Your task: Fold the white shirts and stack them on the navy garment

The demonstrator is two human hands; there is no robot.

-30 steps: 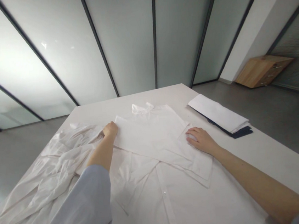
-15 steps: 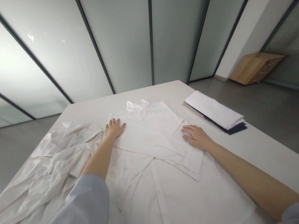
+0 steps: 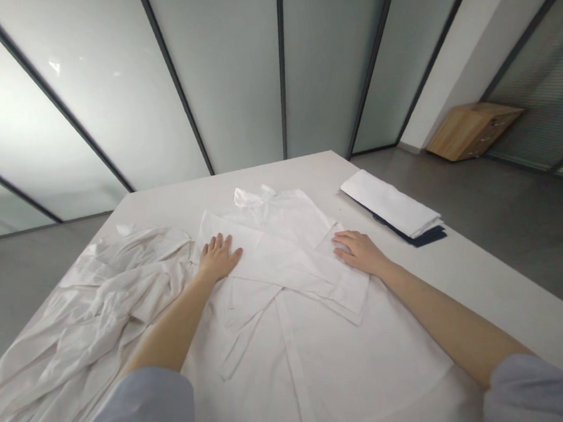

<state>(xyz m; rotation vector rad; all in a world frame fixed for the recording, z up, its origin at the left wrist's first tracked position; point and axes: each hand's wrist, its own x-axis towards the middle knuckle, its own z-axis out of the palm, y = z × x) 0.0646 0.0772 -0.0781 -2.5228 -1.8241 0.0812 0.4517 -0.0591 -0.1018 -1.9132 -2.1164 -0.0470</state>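
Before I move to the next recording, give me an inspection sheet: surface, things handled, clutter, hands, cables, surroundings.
Surface: white table, visible along the far and right sides.
Things handled: white shirt laid out, apparent sleeves folded across it.
Clutter: rumpled white cloth at left; folded white pile over a dark piece at right.
Hands: left hand flat on the shirt; right hand on its opposite side, fingers slightly bent.
Cables: nothing seen.
Surroundings: frosted panels, grey floor, wooden cabinet.
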